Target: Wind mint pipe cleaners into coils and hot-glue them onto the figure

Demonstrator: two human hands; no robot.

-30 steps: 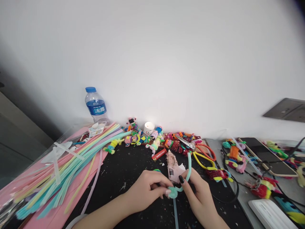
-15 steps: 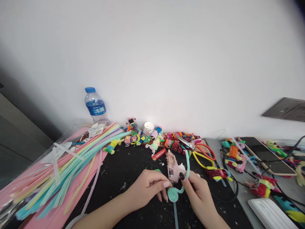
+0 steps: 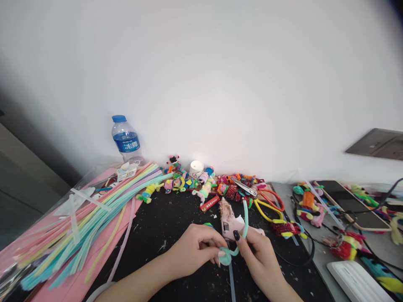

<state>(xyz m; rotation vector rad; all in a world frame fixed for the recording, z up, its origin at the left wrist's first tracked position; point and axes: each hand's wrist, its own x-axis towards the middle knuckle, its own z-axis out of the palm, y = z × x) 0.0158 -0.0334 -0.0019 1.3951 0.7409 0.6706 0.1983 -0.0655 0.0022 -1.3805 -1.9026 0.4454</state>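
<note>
A mint-green pipe cleaner (image 3: 225, 257) is wound into a flat spiral at one end, and its free length curves up past my right hand. My left hand (image 3: 201, 249) pinches the spiral's edge between thumb and fingers. Closed on the straight part, my right hand (image 3: 260, 256) holds it between thumb and index finger. Just behind my hands a pale pink glue gun (image 3: 229, 220) lies on the black mat (image 3: 176, 222), partly covered by my right hand. A translucent glue stick (image 3: 232, 283) shows below the spiral.
A bundle of pastel pipe cleaners (image 3: 94, 218) lies left on pink sheets. Along the wall stand small pipe-cleaner figures (image 3: 204, 186), a white cup (image 3: 196, 168) and a water bottle (image 3: 126, 140). Scissors (image 3: 267, 201) with red and yellow handles and a phone (image 3: 351, 204) lie to the right.
My left thumb and fingers have moved onto the spiral, now covering part of it. My right hand and the pipe cleaner's free end have shifted slightly left.
</note>
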